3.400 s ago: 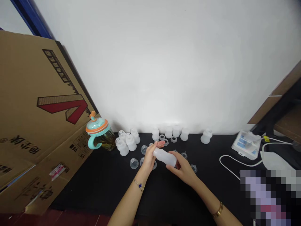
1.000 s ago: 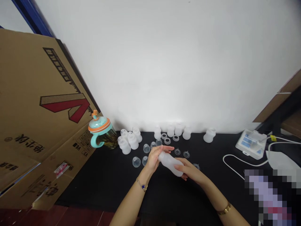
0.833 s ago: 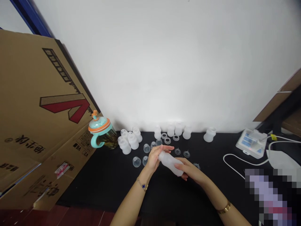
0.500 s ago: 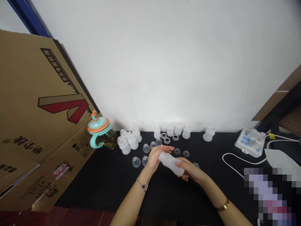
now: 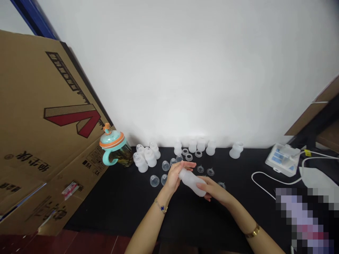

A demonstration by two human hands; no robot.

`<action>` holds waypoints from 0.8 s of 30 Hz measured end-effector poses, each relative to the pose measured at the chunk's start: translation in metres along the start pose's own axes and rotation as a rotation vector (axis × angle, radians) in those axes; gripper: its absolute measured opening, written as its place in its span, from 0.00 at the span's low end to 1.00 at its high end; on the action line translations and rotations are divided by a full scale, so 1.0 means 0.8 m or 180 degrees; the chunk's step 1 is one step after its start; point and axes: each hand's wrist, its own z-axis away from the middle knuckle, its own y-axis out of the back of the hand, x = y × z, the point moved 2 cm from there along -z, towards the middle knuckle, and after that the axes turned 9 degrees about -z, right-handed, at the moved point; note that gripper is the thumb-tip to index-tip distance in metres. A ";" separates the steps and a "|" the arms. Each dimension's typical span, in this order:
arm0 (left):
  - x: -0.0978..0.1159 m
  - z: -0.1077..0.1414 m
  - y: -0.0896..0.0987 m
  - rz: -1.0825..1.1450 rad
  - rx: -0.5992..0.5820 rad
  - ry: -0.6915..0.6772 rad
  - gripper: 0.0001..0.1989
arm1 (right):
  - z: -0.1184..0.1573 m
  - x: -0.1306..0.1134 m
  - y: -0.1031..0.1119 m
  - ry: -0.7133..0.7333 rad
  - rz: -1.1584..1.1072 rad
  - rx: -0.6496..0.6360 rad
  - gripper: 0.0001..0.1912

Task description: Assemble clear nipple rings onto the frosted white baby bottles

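A frosted white baby bottle lies tilted between my two hands. My left hand is at its upper left end, palm against the neck, with some fingers stretched out beyond it; the very end of the bottle is hidden there. My right hand is closed round the wider lower end, thumb on top. Just beyond my hands are clear dome caps, translucent rings and flat clear nipple-like pieces. Another clear piece is partly hidden behind my right hand.
Several capped bottles stand at the left beside a teal-handled jug. More frosted bottles line the white wall, one bottle farther right. A cardboard box borders the left; a white case and cable lie right.
The view has shifted very slightly. Both hands stay on the bottle in nearly the same pose, with the right fingers moved a little on its lower end.
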 end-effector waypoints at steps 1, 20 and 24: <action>0.000 -0.002 0.001 0.0038 0.0081 -0.0006 0.25 | 0.000 -0.002 -0.003 0.0098 0.0184 0.0108 0.23; -0.014 0.004 -0.011 -0.0103 0.0488 0.0317 0.16 | 0.006 -0.011 -0.007 0.0926 0.2497 0.1192 0.20; -0.015 0.003 -0.010 0.0028 0.0511 0.0263 0.13 | 0.007 -0.016 -0.012 0.0848 0.2190 0.1009 0.19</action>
